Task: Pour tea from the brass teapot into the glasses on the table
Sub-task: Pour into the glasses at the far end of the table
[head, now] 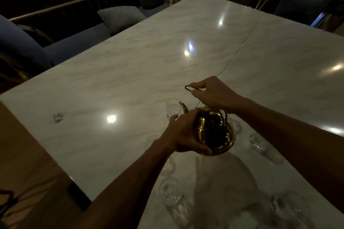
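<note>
A round brass teapot (212, 132) hangs tilted above the white marble table (130, 80), its curved spout (183, 107) over a clear glass (173, 108). My right hand (214, 95) grips the teapot's looped wire handle from above. My left hand (183, 134) cups the pot's left side and underside. Several more clear glasses stand around it: one near the front (170, 192), one at the right (257, 140), one at the lower right (286, 204). Another glass (149, 141) is partly hidden behind my left wrist. No stream of tea is visible.
A small crumpled white scrap (58, 116) lies on the table at the left. A seam (240, 46) joins a second marble table on the right. Blue cushioned seats (78, 41) and grey pillows (121, 17) line the far left side. A wooden surface (28, 163) borders the near left.
</note>
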Demonstrator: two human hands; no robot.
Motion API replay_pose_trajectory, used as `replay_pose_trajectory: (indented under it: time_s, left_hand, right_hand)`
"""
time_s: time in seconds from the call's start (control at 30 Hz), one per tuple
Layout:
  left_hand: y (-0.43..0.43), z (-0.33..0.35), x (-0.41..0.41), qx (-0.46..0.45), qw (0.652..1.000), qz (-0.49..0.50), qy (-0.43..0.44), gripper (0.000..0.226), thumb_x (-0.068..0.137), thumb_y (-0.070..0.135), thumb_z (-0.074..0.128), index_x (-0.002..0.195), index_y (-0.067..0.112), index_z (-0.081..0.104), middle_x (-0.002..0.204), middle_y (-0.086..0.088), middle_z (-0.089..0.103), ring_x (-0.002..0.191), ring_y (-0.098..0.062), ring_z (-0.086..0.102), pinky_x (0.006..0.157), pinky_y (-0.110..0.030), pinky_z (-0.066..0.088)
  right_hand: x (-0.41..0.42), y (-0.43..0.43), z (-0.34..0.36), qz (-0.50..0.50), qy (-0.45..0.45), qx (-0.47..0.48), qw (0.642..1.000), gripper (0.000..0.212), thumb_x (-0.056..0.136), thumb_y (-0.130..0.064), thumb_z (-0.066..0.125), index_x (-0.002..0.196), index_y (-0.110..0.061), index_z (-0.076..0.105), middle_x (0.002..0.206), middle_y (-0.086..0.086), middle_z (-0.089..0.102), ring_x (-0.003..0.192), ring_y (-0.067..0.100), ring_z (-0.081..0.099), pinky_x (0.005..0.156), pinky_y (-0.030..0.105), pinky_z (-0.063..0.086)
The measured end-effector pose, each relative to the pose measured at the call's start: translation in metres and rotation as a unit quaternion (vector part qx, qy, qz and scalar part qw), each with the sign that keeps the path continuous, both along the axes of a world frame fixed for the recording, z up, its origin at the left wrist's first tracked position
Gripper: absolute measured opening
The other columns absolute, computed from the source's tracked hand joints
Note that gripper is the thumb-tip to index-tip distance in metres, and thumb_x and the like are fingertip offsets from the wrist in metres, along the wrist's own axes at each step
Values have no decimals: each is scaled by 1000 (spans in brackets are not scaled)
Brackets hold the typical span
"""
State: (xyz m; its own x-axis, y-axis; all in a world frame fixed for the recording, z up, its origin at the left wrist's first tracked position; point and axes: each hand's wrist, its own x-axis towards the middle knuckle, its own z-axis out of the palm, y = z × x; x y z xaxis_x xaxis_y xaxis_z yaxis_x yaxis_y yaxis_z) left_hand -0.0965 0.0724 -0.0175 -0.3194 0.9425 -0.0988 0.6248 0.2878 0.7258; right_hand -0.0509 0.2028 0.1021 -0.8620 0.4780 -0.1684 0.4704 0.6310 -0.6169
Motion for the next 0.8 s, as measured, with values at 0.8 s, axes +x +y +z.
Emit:
replay_pose_trajectory:
  time_s: [0.8]
  left_hand:
    - [-69, -9, 85, 44, 987, 154, -10, 121, 51, 87, 70, 152, 37, 27, 145, 10, 59, 137, -18, 54, 115, -65, 34]
  right_hand:
    - [17, -74, -2, 196, -89, 6, 976, 35, 94, -12, 56, 129, -10, 63, 116, 8, 71, 60, 20, 55, 52, 22, 46]
